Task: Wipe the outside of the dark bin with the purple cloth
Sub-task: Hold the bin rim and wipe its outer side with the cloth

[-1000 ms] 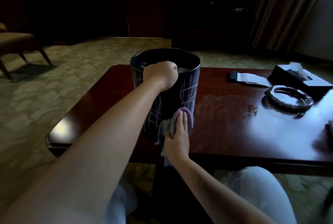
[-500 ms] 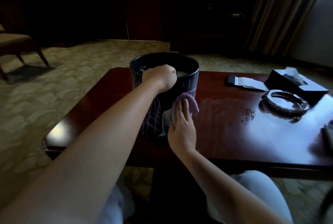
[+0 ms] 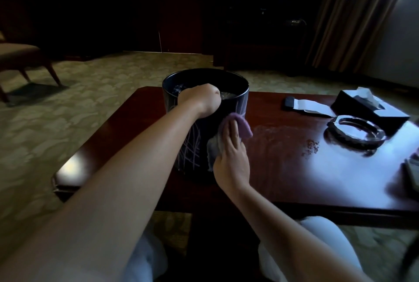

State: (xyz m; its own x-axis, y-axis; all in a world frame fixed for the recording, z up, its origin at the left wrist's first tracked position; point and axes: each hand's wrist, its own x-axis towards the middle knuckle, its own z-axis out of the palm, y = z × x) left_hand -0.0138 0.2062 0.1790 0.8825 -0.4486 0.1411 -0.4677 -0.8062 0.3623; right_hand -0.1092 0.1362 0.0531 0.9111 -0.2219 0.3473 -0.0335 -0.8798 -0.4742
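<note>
Right hand (image 3: 231, 159), fingers straight, presses the purple cloth (image 3: 243, 126) flat against the near wall of the round dark bin with pale line pattern (image 3: 192, 145). Left hand (image 3: 200, 100) grips the bin's rim. The bin stands on a glossy reddish-brown wooden table (image 3: 294, 168).

A tissue box (image 3: 367, 107) and glass ashtray (image 3: 354, 132) sit on the table (image 3: 294, 168).

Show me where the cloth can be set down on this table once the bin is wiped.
Bare tabletop lies left of the dark bin, toward the table's left edge, and between the bin and the glass ashtray, though some crumbs sit there. The far right is crowded: ashtray, tissue box, a flat dark item with paper.
</note>
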